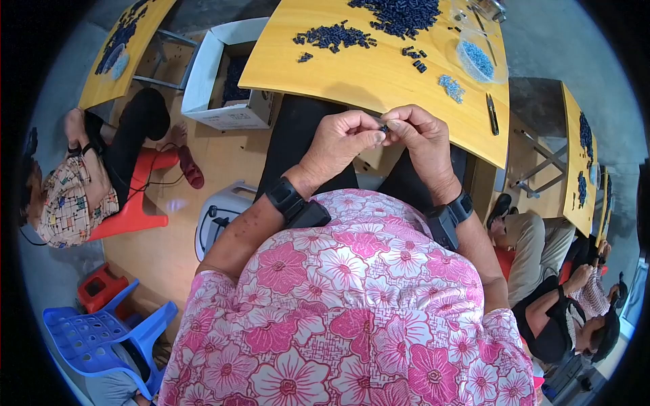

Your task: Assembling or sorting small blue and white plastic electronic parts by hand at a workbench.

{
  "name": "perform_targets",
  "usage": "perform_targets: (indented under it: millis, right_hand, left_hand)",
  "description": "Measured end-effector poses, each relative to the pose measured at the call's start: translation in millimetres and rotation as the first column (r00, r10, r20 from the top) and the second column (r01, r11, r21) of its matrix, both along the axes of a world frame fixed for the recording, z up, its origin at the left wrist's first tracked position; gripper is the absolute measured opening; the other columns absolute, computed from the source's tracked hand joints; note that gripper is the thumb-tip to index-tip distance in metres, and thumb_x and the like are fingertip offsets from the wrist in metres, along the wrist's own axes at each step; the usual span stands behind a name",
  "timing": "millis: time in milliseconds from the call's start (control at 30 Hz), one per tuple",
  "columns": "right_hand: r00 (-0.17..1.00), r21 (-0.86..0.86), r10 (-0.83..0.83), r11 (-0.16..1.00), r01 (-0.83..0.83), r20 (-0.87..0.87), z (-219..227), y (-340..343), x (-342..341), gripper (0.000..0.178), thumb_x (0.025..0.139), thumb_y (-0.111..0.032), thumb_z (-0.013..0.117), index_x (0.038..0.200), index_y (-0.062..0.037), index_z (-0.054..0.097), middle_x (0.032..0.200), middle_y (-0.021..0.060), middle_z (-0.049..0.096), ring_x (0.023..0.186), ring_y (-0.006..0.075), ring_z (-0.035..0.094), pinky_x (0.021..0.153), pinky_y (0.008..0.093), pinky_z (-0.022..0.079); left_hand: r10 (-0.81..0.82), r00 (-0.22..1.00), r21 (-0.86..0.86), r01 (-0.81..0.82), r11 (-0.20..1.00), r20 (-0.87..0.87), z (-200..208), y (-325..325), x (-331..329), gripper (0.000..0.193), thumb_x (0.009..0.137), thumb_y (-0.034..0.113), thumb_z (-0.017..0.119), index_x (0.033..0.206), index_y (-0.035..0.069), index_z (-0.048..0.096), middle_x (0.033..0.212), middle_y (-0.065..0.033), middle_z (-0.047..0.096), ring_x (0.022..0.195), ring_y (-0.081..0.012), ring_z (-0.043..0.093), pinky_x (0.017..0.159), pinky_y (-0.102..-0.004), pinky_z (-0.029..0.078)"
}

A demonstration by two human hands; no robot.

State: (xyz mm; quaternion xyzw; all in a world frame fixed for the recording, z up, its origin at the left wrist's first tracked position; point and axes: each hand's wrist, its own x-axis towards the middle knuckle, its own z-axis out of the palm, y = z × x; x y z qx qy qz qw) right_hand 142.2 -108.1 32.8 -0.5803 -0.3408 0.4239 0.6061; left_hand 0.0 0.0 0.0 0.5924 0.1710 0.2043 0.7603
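Observation:
Just in front of the near edge of the yellow table (305, 71), my two hands meet with fingertips together. My left hand (337, 143) pinches a small dark piece (384, 128) between thumb and index finger. Closed on the same piece from the other side is my right hand (426, 143). Fingers cover most of it, so its exact shape cannot be made out. On the table lie a big heap of small black cylindrical parts (405, 15), a smaller pile of such parts (333, 36) and a few loose ones (420, 66).
A clear bowl of small blue pieces (476, 61) stands at the table's right, near scattered blue pieces (451, 88) and a black pen-like tool (492, 114). Left of the table sits an open white box (227, 118). Other people sit at tables on both sides; a blue chair (101, 338) stands lower left.

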Motion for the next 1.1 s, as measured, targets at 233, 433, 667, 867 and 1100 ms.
perform_targets:
  millis: [233, 433, 667, 867, 1100]
  right_hand:
    - [0.985, 0.008, -0.031, 1.000, 0.030, 0.172, 4.9, 2.6, -4.1, 0.009, 0.085, 0.002, 0.060, 0.092, 0.0021, 0.066, 0.086, 0.0053, 0.062, 0.070, 0.0114, 0.062, 0.067, 0.0238, 0.052]
    - [0.928, -0.002, -0.057, 0.998, 0.062, 0.368, 2.0, 3.8, -5.8, 0.009, 0.083, 0.002, 0.061, 0.089, 0.0003, 0.067, 0.084, 0.0062, 0.062, 0.070, 0.0112, 0.062, 0.066, 0.0238, 0.052]
    - [0.976, -0.066, 0.000, 0.998, 0.015, 0.218, -0.5, 4.3, -6.9, 0.009, 0.083, 0.003, 0.061, 0.090, 0.0021, 0.066, 0.083, 0.0067, 0.065, 0.070, 0.0111, 0.062, 0.063, 0.0245, 0.053]
    - [0.990, -0.010, -0.068, 0.998, 0.070, 0.121, -9.3, -0.8, -16.3, 0.011, 0.086, 0.003, 0.058, 0.094, 0.0031, 0.066, 0.082, 0.0056, 0.065, 0.069, 0.0101, 0.061, 0.065, 0.0239, 0.053]
    - [0.994, -0.002, -0.072, 0.997, 0.072, -0.080, -14.3, -4.5, -10.0, 0.018, 0.090, -0.001, 0.054, 0.104, 0.0023, 0.066, 0.079, 0.0037, 0.064, 0.069, 0.0097, 0.060, 0.070, 0.0247, 0.052]
  left_hand:
    - [0.018, 0.998, 0.065, -0.014, 0.998, -0.054, -1.1, 2.1, -1.9, 0.008, 0.086, 0.007, 0.064, 0.090, -0.001, 0.064, 0.079, -0.0009, 0.064, 0.072, -0.0049, 0.057, 0.066, -0.0197, 0.048]
    - [0.025, 0.998, 0.118, -0.018, 0.993, -0.058, -4.1, 2.1, -1.1, 0.007, 0.087, 0.006, 0.064, 0.089, -0.001, 0.064, 0.080, -0.0009, 0.063, 0.073, -0.0051, 0.058, 0.067, -0.0195, 0.048]
    - [0.035, 0.997, 0.119, -0.027, 0.993, -0.064, -5.8, 0.1, -3.2, 0.007, 0.087, 0.006, 0.063, 0.088, -0.001, 0.063, 0.080, -0.0015, 0.064, 0.072, -0.0060, 0.058, 0.068, -0.0199, 0.049]
    - [0.079, 0.997, 0.007, -0.079, 0.997, -0.015, -7.8, -9.1, -2.9, 0.009, 0.086, 0.006, 0.063, 0.086, -0.003, 0.064, 0.077, -0.0039, 0.066, 0.072, -0.0062, 0.059, 0.065, -0.0208, 0.049]
    - [0.024, 0.998, -0.085, -0.029, 0.996, -0.058, -0.5, -2.7, -2.5, 0.012, 0.088, 0.006, 0.061, 0.093, -0.004, 0.065, 0.084, -0.0068, 0.068, 0.072, -0.0080, 0.061, 0.067, -0.0213, 0.051]
